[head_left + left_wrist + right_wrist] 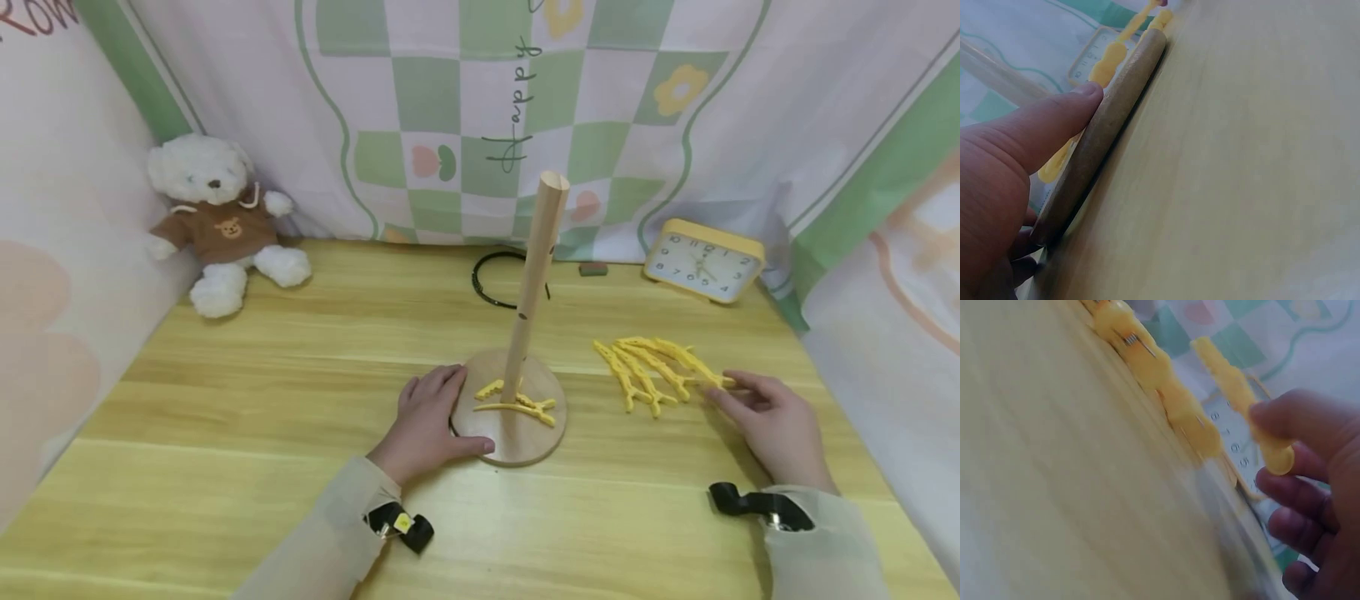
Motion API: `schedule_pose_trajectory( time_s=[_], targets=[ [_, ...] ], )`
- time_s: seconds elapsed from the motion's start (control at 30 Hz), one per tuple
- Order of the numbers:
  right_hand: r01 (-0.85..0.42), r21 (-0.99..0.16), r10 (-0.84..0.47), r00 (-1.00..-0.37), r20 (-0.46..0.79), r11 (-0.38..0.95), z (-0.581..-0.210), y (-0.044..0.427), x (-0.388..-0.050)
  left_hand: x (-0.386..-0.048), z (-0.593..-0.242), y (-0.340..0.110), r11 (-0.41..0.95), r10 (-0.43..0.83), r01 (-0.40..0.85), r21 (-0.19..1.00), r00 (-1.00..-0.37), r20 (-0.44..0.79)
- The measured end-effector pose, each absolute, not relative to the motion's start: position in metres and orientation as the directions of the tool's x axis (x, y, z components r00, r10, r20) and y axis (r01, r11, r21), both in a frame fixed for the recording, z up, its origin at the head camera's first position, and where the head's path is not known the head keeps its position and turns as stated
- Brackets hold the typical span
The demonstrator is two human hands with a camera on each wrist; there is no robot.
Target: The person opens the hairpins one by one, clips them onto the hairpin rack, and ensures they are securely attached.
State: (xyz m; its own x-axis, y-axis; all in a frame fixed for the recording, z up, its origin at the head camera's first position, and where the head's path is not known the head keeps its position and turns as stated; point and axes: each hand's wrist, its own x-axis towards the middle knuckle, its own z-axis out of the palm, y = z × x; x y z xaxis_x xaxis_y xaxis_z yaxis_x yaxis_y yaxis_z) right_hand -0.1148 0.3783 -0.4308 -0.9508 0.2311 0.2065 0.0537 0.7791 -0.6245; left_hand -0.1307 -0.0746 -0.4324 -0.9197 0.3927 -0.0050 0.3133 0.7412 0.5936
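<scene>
My left hand (431, 429) grips the edge of a round wooden base (517, 450), thumb on top and fingers along its rim. An upright wooden rod (536, 275) with dark holes rises from that base. Yellow hair clips (536, 408) lie on the base around the rod's foot. Over at the right, my right hand (776, 425) pinches the end of a long yellow hair clip (1235, 394) between thumb and fingers, and the right wrist view has it raised off the table. Several more yellow clips (637, 375) lie fanned beside it; metal springs show on them.
A white teddy bear (228, 229) in a brown top sits at the back left. Behind the rod lies a thin black loop (480, 287), with a small dark block (593, 269) nearby. A yellow clock (701, 262) leans at the back right. Patterned curtains (427, 92) border the table.
</scene>
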Motion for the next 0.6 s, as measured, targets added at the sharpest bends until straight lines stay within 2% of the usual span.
schedule_pose_trajectory(
  time_s=[0.13, 0.3, 0.6],
  targets=[
    [-0.029, -0.655, 0.218, -0.931, 0.293, 0.755, -0.426, 0.36, -0.114, -0.131, -0.433, -0.074, 0.742, 0.393, 0.313, 0.593, -0.919, -0.006],
    [-0.143, -0.632, 0.14, -0.916, 0.376, 0.762, -0.422, 0.336, -0.114, -0.132, -0.435, -0.075, 0.744, 0.391, 0.312, 0.591, -0.92, -0.007],
    [-0.288, -0.589, -0.003, -0.9, 0.437, 0.755, -0.415, 0.304, -0.111, -0.132, -0.435, -0.074, 0.742, 0.39, 0.313, 0.593, -0.921, -0.003]
  ],
)
